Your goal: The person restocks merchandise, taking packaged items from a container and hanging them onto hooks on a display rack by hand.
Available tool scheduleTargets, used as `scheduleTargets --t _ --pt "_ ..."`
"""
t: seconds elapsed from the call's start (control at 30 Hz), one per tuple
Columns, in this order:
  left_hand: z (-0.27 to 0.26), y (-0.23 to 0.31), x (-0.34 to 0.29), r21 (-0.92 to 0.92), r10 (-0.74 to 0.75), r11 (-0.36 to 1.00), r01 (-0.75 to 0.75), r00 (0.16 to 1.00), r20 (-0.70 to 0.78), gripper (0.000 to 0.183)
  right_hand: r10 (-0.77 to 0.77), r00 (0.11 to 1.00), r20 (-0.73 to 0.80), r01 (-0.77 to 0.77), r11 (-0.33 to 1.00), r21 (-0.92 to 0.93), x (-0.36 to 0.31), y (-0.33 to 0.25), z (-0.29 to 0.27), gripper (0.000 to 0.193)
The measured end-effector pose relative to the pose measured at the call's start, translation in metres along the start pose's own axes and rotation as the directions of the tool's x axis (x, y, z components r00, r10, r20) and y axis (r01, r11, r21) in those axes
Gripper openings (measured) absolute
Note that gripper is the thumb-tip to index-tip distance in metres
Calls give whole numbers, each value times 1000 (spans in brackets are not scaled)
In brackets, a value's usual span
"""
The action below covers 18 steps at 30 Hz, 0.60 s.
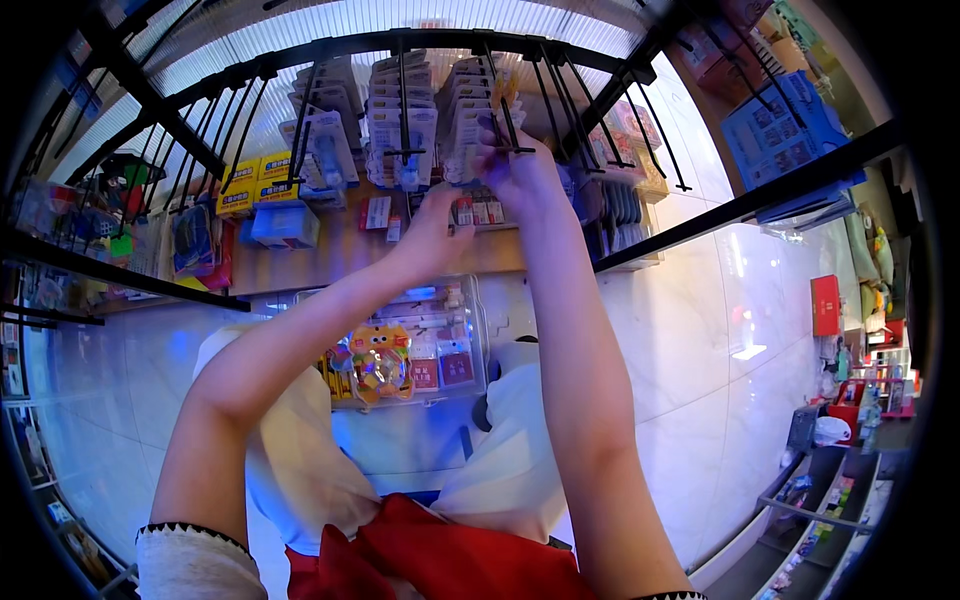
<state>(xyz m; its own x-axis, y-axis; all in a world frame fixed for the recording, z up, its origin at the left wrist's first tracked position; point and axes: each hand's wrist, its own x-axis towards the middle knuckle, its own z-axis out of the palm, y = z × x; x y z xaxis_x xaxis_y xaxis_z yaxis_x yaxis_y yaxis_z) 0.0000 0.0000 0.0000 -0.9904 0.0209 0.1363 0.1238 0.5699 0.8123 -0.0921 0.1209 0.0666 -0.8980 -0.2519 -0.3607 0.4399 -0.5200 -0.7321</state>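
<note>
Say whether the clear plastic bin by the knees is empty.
Not empty: the clear bin holds an orange cartoon-faced pack and red packets.

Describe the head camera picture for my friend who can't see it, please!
A person's bare right hand reaches up to packs hanging on a black rack, with the left hand a bit lower beside it. Yellow boxes are on the left, and a clear bin of colourful things shows between the person's legs.

yellow boxes (274, 168): bold lettering | red packet (425, 375): pale characters | hanging packs (460, 135): print too small
</note>
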Motion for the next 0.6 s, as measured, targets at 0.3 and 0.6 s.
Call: scheduleTargets --t 0.3,0.6 --pt "-37 9 -22 -79 47 996 -35 985 167 44 -182 982 53 175 978 111 -2 -1 20 20" --pt "-71 -12 -59 -172 32 985 -5 987 157 42 -177 964 198 140 973 184 -83 32 4 12"
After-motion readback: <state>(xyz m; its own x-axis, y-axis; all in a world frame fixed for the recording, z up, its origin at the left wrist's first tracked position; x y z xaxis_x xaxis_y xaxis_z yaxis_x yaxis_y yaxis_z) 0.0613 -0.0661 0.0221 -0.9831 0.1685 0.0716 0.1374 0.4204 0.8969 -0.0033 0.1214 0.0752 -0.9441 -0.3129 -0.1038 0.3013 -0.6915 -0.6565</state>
